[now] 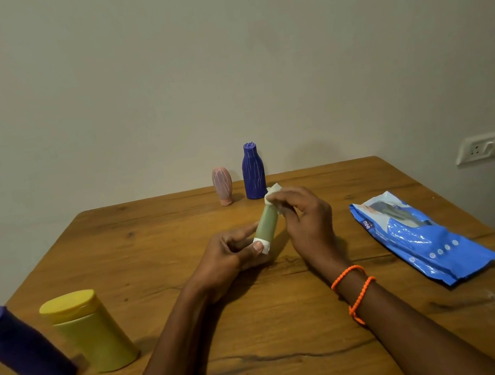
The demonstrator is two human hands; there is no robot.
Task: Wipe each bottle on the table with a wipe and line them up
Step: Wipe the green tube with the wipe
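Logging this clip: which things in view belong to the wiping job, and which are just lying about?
Job: green bottle, wipe, left hand, right hand, pink bottle, blue bottle, yellow bottle, purple bottle, wipe packet.
Lying about: wall socket, table.

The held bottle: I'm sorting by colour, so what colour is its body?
Pale green bottle, white cap; head view.

Setting: domestic room, most likely a home — plain painted wall [158,72] with a white switch-and-socket plate [480,148] low on the right. Furnishing: one worn wooden table [261,329] with visible grain cracks, set against the wall. Contents: household plastic bottles and a blue wet-wipe pack [420,235] — ordinary consumer goods.
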